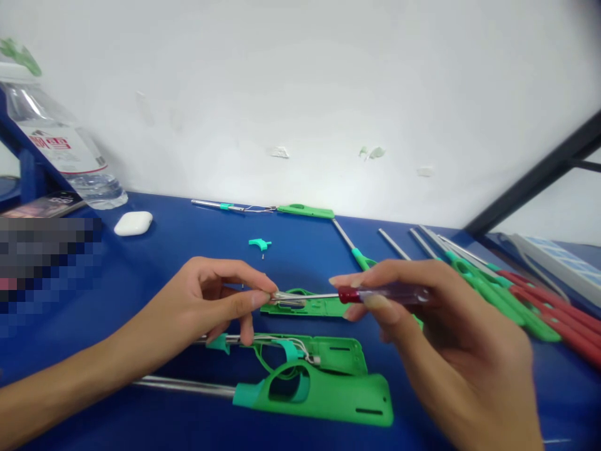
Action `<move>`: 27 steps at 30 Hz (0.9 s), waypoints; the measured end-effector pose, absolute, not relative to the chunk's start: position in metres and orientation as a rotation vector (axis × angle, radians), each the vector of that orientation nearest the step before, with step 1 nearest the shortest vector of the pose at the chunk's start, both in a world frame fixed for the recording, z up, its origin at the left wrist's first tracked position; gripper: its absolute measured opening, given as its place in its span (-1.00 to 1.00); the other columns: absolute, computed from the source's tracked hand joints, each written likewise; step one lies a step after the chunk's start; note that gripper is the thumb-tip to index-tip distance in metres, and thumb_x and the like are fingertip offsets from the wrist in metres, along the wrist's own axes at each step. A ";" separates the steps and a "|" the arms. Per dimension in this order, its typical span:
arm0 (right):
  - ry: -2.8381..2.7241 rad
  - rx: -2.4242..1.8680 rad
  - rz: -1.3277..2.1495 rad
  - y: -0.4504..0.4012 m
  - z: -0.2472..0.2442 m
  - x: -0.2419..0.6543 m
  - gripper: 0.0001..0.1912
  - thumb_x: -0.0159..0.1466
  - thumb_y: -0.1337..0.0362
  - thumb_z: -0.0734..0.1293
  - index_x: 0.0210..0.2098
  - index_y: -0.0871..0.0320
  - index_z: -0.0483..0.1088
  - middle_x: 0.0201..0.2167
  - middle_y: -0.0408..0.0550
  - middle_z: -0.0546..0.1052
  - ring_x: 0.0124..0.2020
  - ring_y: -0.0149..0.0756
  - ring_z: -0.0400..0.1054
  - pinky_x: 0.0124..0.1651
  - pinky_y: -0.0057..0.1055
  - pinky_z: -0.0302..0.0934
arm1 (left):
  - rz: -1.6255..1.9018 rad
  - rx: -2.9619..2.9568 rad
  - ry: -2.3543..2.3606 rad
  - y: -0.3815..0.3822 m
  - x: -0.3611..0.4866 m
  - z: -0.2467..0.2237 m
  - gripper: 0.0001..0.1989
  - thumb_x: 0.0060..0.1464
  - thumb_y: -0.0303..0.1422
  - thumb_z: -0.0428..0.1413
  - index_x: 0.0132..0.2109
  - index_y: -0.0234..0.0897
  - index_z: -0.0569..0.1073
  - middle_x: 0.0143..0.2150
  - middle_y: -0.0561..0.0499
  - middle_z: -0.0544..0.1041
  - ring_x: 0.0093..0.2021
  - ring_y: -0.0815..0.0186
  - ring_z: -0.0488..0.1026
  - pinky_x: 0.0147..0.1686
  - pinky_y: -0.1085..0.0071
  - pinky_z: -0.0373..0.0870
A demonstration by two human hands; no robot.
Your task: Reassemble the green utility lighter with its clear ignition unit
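Observation:
My right hand [451, 332] grips a screwdriver [389, 294] by its dark red see-through handle, the thin shaft pointing left. My left hand [225, 297] is closed in a pinch at the shaft's tip; the small piece between finger and thumb is too hidden to name. Right behind the shaft lies an open green lighter shell half [323, 307]. Below my left hand is an opened long-nose lighter [338, 354], its wires and teal trigger exposed. Nearer to me lies a closed green long-nose lighter [342, 394] with a metal tube.
A loose teal trigger [258, 243] lies beyond my left hand. Further back is another lighter handle [305, 212] with wires and a tube. Several green lighters [493, 288] and red lighters [558, 313] are at right. A white earbud case [134, 223] and a water bottle [61, 138] stand left.

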State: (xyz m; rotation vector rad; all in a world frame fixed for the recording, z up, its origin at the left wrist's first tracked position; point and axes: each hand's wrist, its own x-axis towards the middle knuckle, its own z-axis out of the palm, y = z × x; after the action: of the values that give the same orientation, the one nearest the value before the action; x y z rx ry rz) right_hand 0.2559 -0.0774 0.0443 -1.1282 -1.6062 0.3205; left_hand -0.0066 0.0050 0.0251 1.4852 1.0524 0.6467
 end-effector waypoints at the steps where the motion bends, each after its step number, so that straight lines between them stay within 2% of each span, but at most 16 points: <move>1: -1.602 -1.130 0.322 -0.077 0.045 0.256 -0.89 0.50 0.23 0.50 -0.08 -0.20 0.63 -0.12 -0.41 0.80 -0.35 -0.46 0.66 -0.36 -0.55 0.47 | 0.656 1.479 1.073 0.003 -0.006 0.027 -0.63 0.19 0.08 0.43 -0.14 -0.11 0.75 -0.42 -0.03 0.72 -0.55 0.43 0.47 -0.58 0.63 0.17; 7: -1.604 -1.124 0.297 -0.077 0.045 0.256 -0.89 0.51 0.23 0.50 -0.07 -0.20 0.63 -0.11 -0.42 0.80 -0.33 -0.50 0.66 -0.42 -0.59 0.41 | 0.652 1.456 1.062 0.001 -0.004 0.032 -0.68 0.17 0.03 0.45 -0.16 -0.10 0.75 -0.51 0.00 0.67 -0.57 0.45 0.45 -0.58 0.64 0.14; 15: -1.592 -1.130 0.274 -0.078 0.044 0.256 -0.90 0.51 0.23 0.51 -0.07 -0.19 0.63 -0.12 -0.42 0.80 -0.34 -0.52 0.66 -0.41 -0.59 0.41 | 0.682 1.424 1.094 0.002 -0.003 0.033 -0.70 0.06 -0.03 0.50 -0.22 -0.12 0.77 -0.28 -0.07 0.80 -0.58 0.44 0.52 -0.62 0.59 0.13; 21: -1.598 -1.122 0.285 -0.078 0.044 0.256 -0.91 0.51 0.22 0.50 -0.07 -0.19 0.62 -0.12 -0.42 0.79 -0.33 -0.54 0.66 -0.42 -0.62 0.40 | 0.668 1.416 1.130 0.001 0.000 0.034 -0.71 0.03 -0.04 0.50 -0.25 -0.13 0.76 -0.55 0.02 0.65 -0.61 0.43 0.45 -0.60 0.59 0.06; 25: -1.605 -1.114 0.275 -0.077 0.044 0.256 -0.88 0.50 0.26 0.51 -0.08 -0.18 0.63 -0.13 -0.40 0.80 -0.34 -0.52 0.66 -0.42 -0.61 0.40 | 0.658 1.415 1.077 0.003 -0.001 0.031 -0.76 0.09 -0.08 0.49 -0.22 -0.11 0.76 -0.68 0.09 0.54 -0.66 0.51 0.23 -0.59 0.61 -0.01; 27: -1.607 -1.114 0.272 -0.077 0.044 0.257 -0.88 0.50 0.26 0.51 -0.08 -0.17 0.63 -0.13 -0.40 0.80 -0.34 -0.51 0.66 -0.43 -0.61 0.40 | 0.665 1.423 1.036 0.006 -0.002 0.027 -0.77 0.12 -0.08 0.49 -0.22 -0.10 0.76 -0.70 0.11 0.52 -0.67 0.51 0.22 -0.61 0.61 -0.02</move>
State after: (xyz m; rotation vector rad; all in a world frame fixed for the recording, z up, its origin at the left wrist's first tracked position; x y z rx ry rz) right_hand 0.2567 -0.0768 0.0440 -1.1140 -1.6069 0.2725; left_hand -0.0025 0.0057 0.0271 1.4225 1.0360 0.6655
